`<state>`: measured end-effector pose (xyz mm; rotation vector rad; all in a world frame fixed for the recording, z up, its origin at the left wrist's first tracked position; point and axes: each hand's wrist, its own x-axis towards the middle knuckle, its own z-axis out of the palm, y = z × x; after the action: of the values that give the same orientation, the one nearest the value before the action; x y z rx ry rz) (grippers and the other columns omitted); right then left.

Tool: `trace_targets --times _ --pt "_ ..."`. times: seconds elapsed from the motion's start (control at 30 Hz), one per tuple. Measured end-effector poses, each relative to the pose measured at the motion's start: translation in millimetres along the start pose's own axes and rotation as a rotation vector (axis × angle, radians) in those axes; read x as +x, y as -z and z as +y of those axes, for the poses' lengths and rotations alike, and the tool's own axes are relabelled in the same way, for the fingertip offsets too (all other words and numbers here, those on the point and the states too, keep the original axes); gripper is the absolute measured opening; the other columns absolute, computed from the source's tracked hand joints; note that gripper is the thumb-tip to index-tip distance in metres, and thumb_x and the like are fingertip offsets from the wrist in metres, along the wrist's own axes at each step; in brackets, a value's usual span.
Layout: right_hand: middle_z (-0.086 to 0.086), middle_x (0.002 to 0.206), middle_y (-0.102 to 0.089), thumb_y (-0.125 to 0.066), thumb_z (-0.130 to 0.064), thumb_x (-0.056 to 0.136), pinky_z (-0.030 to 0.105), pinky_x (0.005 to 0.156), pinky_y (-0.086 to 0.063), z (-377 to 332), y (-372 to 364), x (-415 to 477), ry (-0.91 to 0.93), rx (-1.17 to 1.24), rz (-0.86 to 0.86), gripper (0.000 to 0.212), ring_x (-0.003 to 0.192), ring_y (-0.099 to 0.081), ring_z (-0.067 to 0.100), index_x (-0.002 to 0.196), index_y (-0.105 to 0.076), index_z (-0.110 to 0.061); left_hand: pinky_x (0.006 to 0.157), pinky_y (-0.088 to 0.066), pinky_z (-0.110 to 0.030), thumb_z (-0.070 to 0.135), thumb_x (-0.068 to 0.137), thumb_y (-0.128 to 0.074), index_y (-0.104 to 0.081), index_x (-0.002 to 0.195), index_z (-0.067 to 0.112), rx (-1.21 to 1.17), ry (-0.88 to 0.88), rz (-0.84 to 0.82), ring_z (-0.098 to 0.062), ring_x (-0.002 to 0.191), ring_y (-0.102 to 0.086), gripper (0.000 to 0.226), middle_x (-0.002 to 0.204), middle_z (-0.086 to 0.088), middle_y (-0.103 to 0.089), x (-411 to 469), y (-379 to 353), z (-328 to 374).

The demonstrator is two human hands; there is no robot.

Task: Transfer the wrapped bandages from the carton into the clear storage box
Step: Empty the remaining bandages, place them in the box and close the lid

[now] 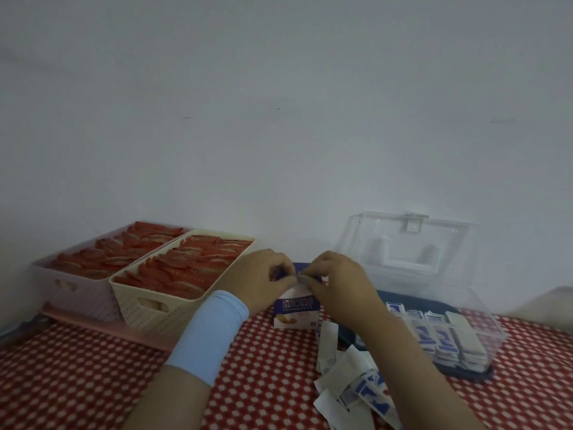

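Observation:
A small purple and white carton (296,312) stands upright on the checked cloth, in the middle. My left hand (263,279) and my right hand (336,282) meet above it, and both pinch its top flaps. On the right sits the clear storage box (483,321) with a dark blue base, its lid (409,243) tilted back open. Rows of wrapped bandages (446,339) stand packed inside it. A loose heap of wrapped bandages (356,383), white with blue print, lies on the cloth in front of the carton, partly under my right forearm.
Two perforated baskets stand at the left, one cream (173,287) and one pink (77,274), both full of red sachets. A pink lid (102,327) lies under them. The grey wall rises right behind everything. The red and white checked cloth (77,383) covers the table.

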<state>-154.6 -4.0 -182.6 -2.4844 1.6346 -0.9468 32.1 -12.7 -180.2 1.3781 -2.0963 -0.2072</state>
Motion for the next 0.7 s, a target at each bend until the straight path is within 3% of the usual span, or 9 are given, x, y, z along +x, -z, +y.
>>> trace_targets --times 0.17,0.27,0.37,0.53,0.63,0.7 --pt "-0.014 0.110 -0.065 -0.068 -0.044 0.086 0.037 0.094 -0.047 -5.0 10.7 -0.8 -0.003 -0.074 -0.077 0.022 0.096 -0.059 0.010 0.107 -0.075 -0.039 0.082 -0.044 -0.026 0.034 0.095 -0.048 -0.069 0.072 0.043 -0.099 0.061 -0.044 -0.003 0.091 -0.058 0.032 0.096 0.016 -0.062 1.6 4.0 -0.7" --pt "-0.013 0.108 -0.065 -0.069 -0.040 0.089 0.036 0.094 -0.045 -8.6 6.0 -1.8 0.013 -0.164 -0.032 0.017 0.095 -0.060 0.012 0.106 -0.074 -0.038 0.076 -0.044 -0.027 0.041 0.095 -0.052 -0.071 0.077 0.037 -0.044 0.032 -0.036 -0.009 0.085 -0.058 0.027 0.091 0.013 -0.060 2.3 1.6 -1.3" --pt "-0.012 0.105 -0.065 -0.067 -0.040 0.091 0.035 0.092 -0.042 -13.1 1.9 -1.7 0.030 -0.213 0.014 0.017 0.092 -0.059 0.013 0.106 -0.074 -0.038 0.064 -0.037 -0.019 0.043 0.088 -0.067 -0.076 0.089 0.039 0.044 -0.042 0.010 -0.006 0.077 -0.055 0.010 0.084 0.014 -0.057 1.3 -0.8 0.6" --pt "-0.007 0.113 -0.066 -0.067 -0.032 0.092 0.034 0.092 -0.042 -12.2 4.9 -4.9 0.053 -0.216 0.008 0.020 0.102 -0.055 0.016 0.110 -0.075 -0.033 0.059 -0.031 -0.017 0.043 0.086 -0.068 -0.076 0.093 0.041 0.180 -0.081 0.098 -0.006 0.081 -0.053 0.011 0.086 0.017 -0.057 -0.3 -2.5 3.5" --pt "-0.007 0.110 -0.065 -0.067 -0.020 0.092 0.024 0.083 -0.047 -15.7 28.5 -11.3 0.089 -0.117 0.050 0.017 0.095 -0.055 0.010 0.105 -0.076 -0.026 0.068 -0.038 -0.024 0.041 0.083 -0.066 -0.070 0.094 0.040 0.290 -0.100 0.149 -0.010 0.089 -0.051 0.011 0.093 0.016 -0.062 -1.0 -6.6 5.9" --pt "-0.011 0.105 -0.068 -0.067 -0.017 0.093 0.014 0.072 -0.048 -17.4 49.2 -18.9 0.062 -0.085 -0.095 0.016 0.079 -0.056 0.002 0.100 -0.077 -0.027 0.074 -0.042 -0.028 0.038 0.082 -0.067 -0.069 0.094 0.039 0.321 -0.099 0.118 -0.014 0.094 -0.053 0.012 0.097 0.014 -0.063 -0.3 -5.2 8.7"
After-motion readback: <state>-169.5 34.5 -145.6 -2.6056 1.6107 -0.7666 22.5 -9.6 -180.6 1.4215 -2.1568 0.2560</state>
